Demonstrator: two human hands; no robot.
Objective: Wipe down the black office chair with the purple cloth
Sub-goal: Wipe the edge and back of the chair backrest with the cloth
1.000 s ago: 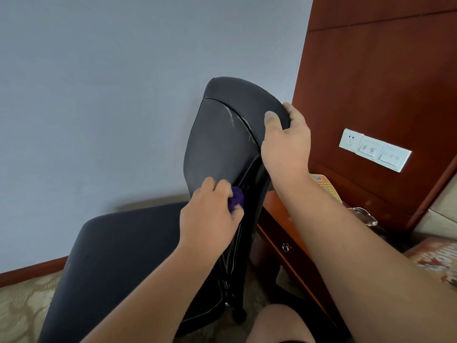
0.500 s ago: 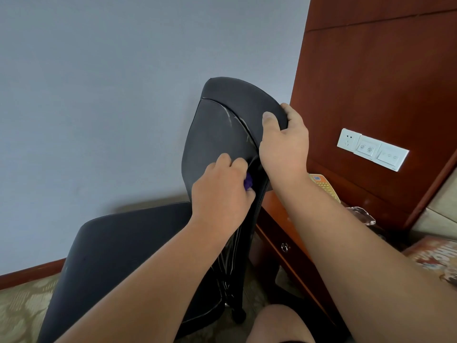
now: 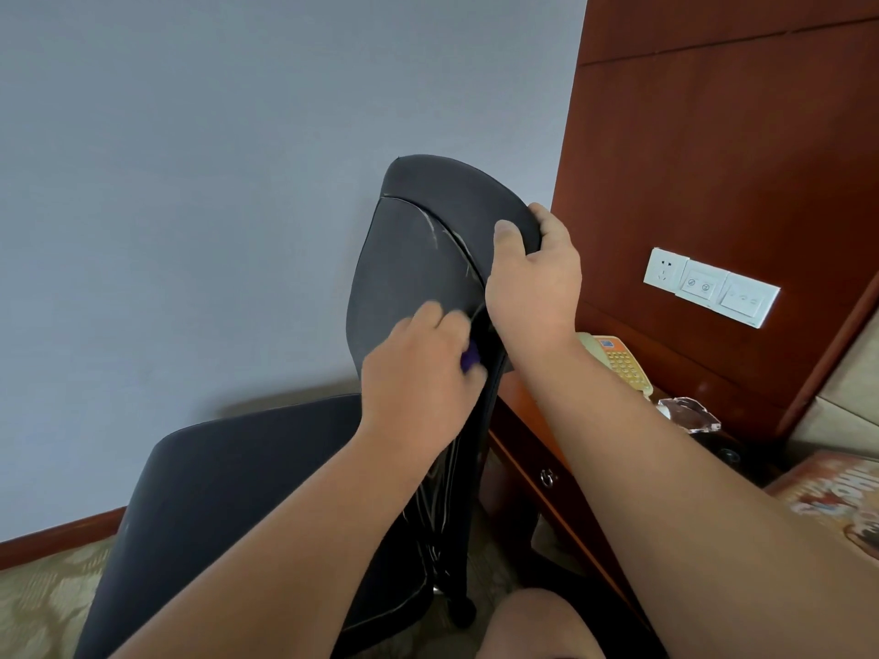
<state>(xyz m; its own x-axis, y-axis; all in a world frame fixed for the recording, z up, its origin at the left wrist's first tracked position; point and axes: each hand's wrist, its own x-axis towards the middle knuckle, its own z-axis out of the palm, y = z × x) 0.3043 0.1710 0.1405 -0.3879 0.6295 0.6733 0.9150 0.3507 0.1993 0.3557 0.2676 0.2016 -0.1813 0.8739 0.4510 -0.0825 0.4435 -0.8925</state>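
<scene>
- My left hand has slid the purple cloth up the right edge of the backrest since a second ago. It now sits a touch lower than half a second ago, with the fingers blurred mid-stroke.
- I judge this as rubbing back and forth along that edge seam, so the wipe is under way but far from done. The seat has no cloth on it now.
- My left hand is curled round the cloth, which is mostly hidden; only a scrap of purple shows beside the knuckles.
- My right hand is wrapped over the top right corner of the black office chair, thumb on the near face, where it was before.
- The chair has not shifted; a telephone lies just right of it.
</scene>
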